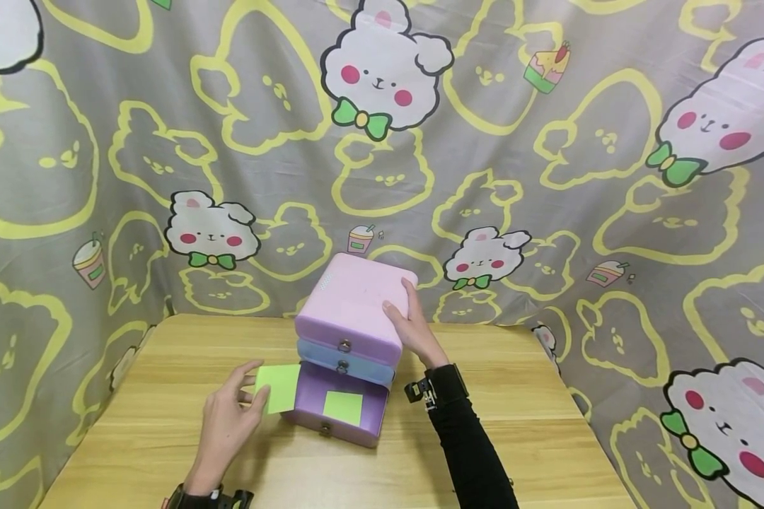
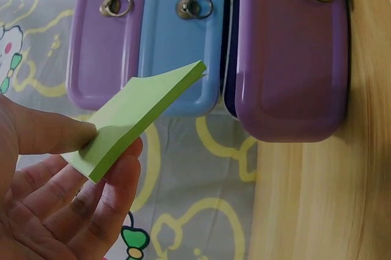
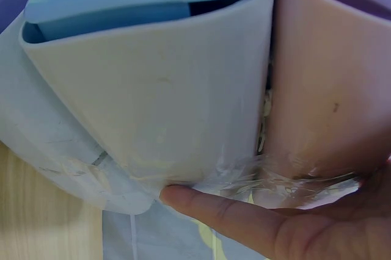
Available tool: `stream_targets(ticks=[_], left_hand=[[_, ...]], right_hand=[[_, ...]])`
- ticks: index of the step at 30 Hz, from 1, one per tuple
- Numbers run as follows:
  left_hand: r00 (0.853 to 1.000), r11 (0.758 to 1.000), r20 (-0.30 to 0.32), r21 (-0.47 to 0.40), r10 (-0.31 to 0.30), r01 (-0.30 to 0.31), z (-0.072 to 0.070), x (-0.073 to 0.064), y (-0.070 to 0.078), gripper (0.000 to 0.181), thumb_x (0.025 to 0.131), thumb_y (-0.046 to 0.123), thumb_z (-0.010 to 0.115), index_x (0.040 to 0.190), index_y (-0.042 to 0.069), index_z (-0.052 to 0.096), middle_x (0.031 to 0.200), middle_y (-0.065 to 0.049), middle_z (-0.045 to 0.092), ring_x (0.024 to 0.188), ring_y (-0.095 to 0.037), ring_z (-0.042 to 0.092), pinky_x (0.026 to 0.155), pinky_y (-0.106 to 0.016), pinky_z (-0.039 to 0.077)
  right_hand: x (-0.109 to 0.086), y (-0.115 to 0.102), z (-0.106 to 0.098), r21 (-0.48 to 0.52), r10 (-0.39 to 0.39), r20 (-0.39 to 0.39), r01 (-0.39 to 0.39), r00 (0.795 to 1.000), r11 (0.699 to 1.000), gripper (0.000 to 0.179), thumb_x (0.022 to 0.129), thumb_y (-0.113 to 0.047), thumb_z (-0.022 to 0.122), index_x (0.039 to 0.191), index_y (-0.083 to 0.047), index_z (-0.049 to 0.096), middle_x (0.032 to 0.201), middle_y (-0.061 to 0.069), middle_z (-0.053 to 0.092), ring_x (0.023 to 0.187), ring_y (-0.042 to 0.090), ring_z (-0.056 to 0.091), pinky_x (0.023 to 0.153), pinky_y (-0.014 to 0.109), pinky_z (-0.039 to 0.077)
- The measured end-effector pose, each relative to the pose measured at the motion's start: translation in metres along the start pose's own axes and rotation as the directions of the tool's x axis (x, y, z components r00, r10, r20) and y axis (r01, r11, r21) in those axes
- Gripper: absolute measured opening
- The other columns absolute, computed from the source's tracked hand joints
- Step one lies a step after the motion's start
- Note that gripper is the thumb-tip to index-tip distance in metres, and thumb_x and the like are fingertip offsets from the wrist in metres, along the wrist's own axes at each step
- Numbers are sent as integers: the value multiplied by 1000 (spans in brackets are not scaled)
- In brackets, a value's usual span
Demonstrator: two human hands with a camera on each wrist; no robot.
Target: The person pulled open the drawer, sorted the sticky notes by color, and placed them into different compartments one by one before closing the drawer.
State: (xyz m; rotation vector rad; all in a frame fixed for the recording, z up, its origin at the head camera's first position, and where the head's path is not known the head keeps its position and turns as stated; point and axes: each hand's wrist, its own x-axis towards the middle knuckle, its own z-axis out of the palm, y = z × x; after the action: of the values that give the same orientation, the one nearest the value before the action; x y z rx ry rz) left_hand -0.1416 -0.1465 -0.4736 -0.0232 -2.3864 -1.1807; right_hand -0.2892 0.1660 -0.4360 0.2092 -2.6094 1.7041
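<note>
A small three-drawer box point(image 1: 356, 297) with a pink top stands on the table, its purple bottom drawer point(image 1: 308, 389) pulled out. Inside that drawer lies a light green sticky note pad point(image 1: 342, 408). My left hand point(image 1: 229, 417) pinches another green sticky note pad point(image 2: 143, 107) between thumb and fingers, just left of the open drawer; its layered edge shows in the left wrist view. My right hand point(image 1: 416, 329) grips the box at its right rear edge, thumb on the top. In the right wrist view one finger point(image 3: 220, 211) stretches along the box's back.
The wooden table point(image 1: 516, 438) reaches out on both sides of the box. A grey curtain point(image 1: 395, 233) with rabbit prints hangs close behind it. Metal ring pulls point(image 2: 197, 7) stick out from the drawer fronts. Clear tape point(image 3: 293, 174) clings to the box's back.
</note>
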Motion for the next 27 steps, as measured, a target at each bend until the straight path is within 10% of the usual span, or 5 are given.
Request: stream_targets(ticks=[27], left_hand=[[992, 998, 128, -69, 7, 2, 29, 10, -5, 49, 83, -2, 76, 129, 4, 63, 104, -30, 74, 63, -20, 72, 54, -19, 56]], right_hand=[[1, 0, 1, 6, 3, -5, -3, 1000, 1000, 74, 101, -52, 52, 161, -40, 11, 174, 4, 3, 160, 29, 7, 127, 63, 11]])
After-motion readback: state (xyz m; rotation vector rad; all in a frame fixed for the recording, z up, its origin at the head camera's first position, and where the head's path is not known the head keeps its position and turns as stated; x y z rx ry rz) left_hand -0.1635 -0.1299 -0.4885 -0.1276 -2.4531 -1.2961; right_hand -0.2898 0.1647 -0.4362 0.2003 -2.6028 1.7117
